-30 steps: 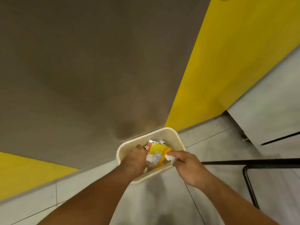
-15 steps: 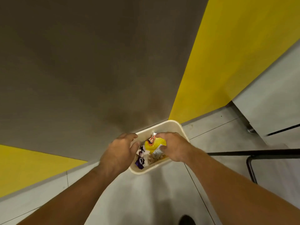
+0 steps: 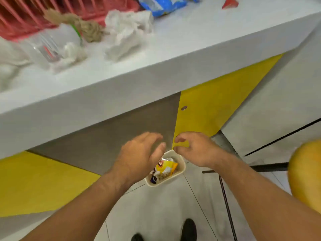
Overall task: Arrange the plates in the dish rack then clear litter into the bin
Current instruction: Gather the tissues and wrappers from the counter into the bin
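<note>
Head view. The left hand (image 3: 139, 153) and the right hand (image 3: 196, 148) hang side by side above the bin (image 3: 162, 183), close to each other but not touching. Both are empty: the left with relaxed, spread fingers, the right with loosely curled fingers. The left hand hides the bin's near-left rim. The cream bin stands on the tiled floor against the grey-and-yellow counter front and holds a yellow wrapper (image 3: 165, 166) on top of other litter. On the counter (image 3: 191, 54) above lie crumpled tissue (image 3: 126, 30), a brown fibre wad (image 3: 83, 25), a clear plastic cup (image 3: 52, 44), a blue packet (image 3: 161, 4) and a red scrap (image 3: 229, 4), beside the pink dish rack (image 3: 22, 16); all are blurred. A yellow stool seat (image 3: 305, 174) is at the right, and shoes (image 3: 188, 229) are below.

Half a second earlier both hands were at the bin's rim, the right on the yellow wrapper. They have since risen clear, and the counter has come into view.
</note>
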A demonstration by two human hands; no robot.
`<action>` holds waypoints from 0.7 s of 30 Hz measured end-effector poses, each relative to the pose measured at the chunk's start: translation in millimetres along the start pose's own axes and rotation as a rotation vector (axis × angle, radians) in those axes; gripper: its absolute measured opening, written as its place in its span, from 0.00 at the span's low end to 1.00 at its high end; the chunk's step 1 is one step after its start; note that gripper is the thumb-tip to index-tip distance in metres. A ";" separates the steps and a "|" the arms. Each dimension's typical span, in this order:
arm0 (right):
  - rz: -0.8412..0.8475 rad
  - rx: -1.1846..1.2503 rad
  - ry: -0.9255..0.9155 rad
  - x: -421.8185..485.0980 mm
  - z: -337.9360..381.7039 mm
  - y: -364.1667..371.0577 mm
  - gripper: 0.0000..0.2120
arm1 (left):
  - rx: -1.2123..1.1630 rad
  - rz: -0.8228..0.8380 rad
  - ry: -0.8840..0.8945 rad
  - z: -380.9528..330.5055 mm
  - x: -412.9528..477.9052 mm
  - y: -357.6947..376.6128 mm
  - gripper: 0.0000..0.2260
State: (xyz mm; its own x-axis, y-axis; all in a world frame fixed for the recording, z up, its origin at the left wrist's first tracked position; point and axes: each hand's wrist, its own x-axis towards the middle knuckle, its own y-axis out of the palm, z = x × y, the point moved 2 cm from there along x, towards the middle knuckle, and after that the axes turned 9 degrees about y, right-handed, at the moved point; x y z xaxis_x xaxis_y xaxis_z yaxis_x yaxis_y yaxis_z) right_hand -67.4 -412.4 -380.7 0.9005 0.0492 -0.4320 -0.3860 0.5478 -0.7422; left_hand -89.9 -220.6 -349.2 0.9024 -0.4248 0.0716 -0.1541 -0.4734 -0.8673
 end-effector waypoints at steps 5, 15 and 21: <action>-0.105 0.024 -0.044 -30.5 54.9 -98.5 0.05 | 0.062 -0.116 0.108 -71.5 23.0 -110.4 0.20; -0.256 0.074 -0.244 -71.0 155.1 -239.7 0.01 | 0.111 -0.357 0.133 -130.3 55.0 -239.0 0.18; -0.335 0.015 -0.258 -71.5 183.5 -282.6 0.02 | 0.135 -0.366 0.133 -127.2 82.7 -278.5 0.14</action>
State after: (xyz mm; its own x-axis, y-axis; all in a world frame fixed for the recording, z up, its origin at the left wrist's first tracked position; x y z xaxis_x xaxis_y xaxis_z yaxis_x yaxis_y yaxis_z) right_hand 14.0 -417.5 -46.0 0.9970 0.0730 -0.0242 -0.0622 0.5815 -0.8112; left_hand -23.5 -222.1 -39.1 0.8268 -0.3473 0.4425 0.2293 -0.5103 -0.8289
